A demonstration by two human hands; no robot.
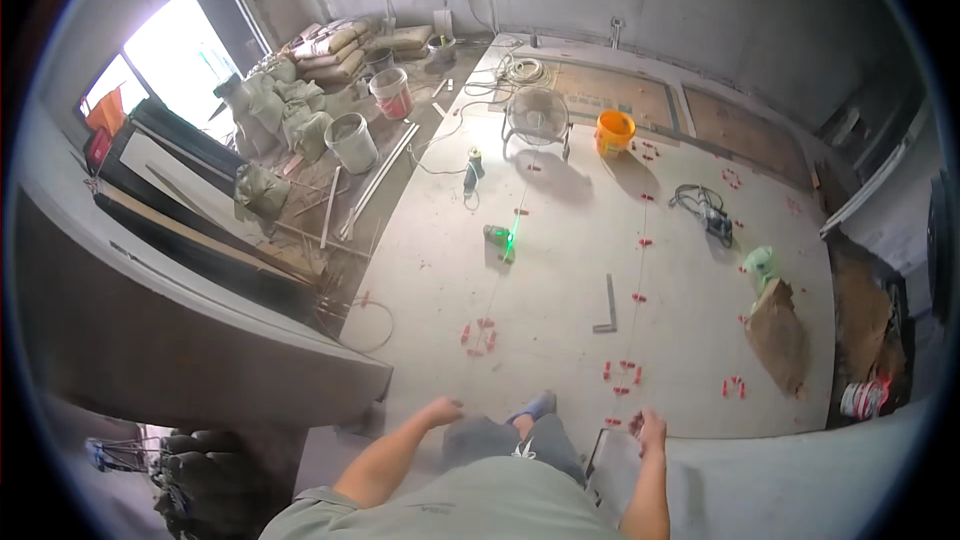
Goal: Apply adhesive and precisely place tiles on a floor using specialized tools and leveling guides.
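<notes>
Looking straight down from up high here. Left hand hangs with fingers loosely curled, holding nothing as far as I can see – it's small, so hard to be sure. Right hand is next to the top edge of a pale flat panel, fingers bent; I honestly cannot tell if they grip it, since the panel's lower part is cut off behind the torso. Just beyond the right fingertips sit small red clips on the tiled floor, and farther out a metal square. A blue shoe peeks out between the hands – the other foot is hidden. Well beyond: green laser level, fan, orange bucket.
</notes>
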